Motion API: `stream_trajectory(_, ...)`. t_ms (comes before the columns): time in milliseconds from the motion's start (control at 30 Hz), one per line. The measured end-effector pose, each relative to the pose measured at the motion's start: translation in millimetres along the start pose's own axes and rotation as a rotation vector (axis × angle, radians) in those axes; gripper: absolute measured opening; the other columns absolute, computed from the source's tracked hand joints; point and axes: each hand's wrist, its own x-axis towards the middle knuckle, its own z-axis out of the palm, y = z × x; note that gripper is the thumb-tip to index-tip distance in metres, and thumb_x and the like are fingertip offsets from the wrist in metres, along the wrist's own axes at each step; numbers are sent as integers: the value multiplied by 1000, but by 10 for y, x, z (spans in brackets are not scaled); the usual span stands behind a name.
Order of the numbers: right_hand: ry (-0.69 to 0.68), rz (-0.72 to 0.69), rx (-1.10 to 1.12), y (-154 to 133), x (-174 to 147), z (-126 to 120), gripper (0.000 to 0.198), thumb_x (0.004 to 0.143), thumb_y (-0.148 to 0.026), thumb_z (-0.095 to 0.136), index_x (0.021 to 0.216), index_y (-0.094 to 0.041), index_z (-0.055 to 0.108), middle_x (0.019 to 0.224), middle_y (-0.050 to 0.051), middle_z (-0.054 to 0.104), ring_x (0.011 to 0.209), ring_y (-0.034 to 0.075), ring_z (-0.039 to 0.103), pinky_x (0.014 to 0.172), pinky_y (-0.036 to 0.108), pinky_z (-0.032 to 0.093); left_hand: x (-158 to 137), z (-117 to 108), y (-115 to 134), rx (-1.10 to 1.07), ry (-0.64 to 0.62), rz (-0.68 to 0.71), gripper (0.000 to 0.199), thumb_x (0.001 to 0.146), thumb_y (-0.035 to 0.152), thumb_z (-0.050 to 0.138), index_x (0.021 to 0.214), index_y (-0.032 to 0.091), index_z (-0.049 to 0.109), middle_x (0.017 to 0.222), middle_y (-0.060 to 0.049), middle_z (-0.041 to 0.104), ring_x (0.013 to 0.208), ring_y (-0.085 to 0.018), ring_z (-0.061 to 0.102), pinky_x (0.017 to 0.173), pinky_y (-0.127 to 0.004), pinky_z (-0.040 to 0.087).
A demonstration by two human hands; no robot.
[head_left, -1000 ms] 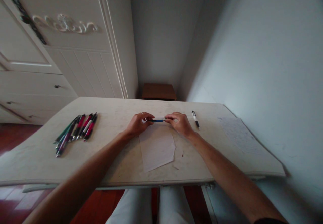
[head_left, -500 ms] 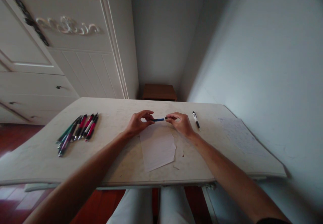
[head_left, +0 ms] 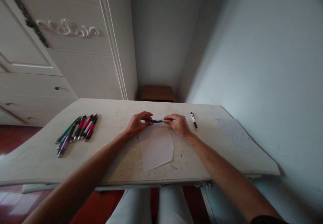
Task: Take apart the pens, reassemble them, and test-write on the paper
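A: Hands, quick. Landmark's the torn sheet (head_left: 156,151).
B: Left hand (head_left: 138,124) is just off its far left corner. Thumb on the near side, index arched above, back of the hand up. It's pinching the left end of the blue pen (head_left: 158,121).
A: Right?
B: Right hand (head_left: 178,124), just off the sheet's far right corner. Fingers point left, toward the other hand, thumb and fingertips bunched, pinching the pen's right end. Which fingers actually press, can't tell; too small.
A: Pen's position?
B: At the sheet's far edge, roughly level, running side to side between the two hands. Touching the paper or held just above it, can't tell.
A: Arms?
B: Left forearm (head_left: 101,161) slants in from the near left of the sheet, right forearm (head_left: 222,170) from the near right. They converge toward the far edge, wrists well apart, the sheet lying between them.
A: Other stuff?
B: White-and-black pen (head_left: 193,120) right of the sheet, beyond the right hand. Bunch of pens (head_left: 77,131) well left of it: green, purple, pink, black. All on the pale table (head_left: 121,175) the sheet lies on.
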Motion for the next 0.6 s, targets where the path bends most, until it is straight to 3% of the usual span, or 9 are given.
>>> stream_trajectory(233, 2, -95, -58, 24, 21, -34, 12, 82, -27, 70, 92, -22, 75, 88, 6, 76, 84, 21, 71, 84, 35, 54, 49, 23, -20, -86, -1, -99, 47, 60, 30, 79, 102, 16, 64, 83, -6, 73, 79, -22, 70, 79, -37, 55)
stream_trajectory(300, -23, -109, -42, 32, 18, -36, 25, 82, -29, 71, 106, -23, 71, 92, 6, 76, 87, 21, 70, 87, 36, 53, 54, 22, -22, -101, 8, -118, 48, 60, 30, 79, 102, 16, 63, 85, -6, 73, 79, -22, 70, 78, -36, 55)
stream_trajectory(400, -9, -136, -8, 36, 34, -88, 61, 76, -36, 77, 131, -23, 55, 112, 9, 71, 100, 22, 67, 94, 38, 50, 57, 18, -35, -118, 11, -130, 49, 61, 30, 78, 105, 16, 61, 86, -6, 73, 79, -21, 70, 75, -35, 55)
stream_trajectory(467, 36, -147, -11, 44, 64, -170, 75, 71, -41, 80, 137, -23, 48, 123, 12, 66, 108, 24, 63, 96, 40, 48, 61, 12, -52, -135, 17, -133, 51, 61, 31, 78, 107, 16, 60, 87, -7, 73, 79, -21, 70, 74, -34, 55)
stream_trajectory(600, 92, -88, -48, 112, 128, -398, 61, 75, -46, 75, 128, -23, 56, 113, 11, 68, 101, 24, 64, 92, 41, 49, 72, -16, -74, -165, 34, -144, 58, 61, 34, 79, 111, 15, 57, 90, -9, 73, 82, -23, 70, 75, -36, 55)
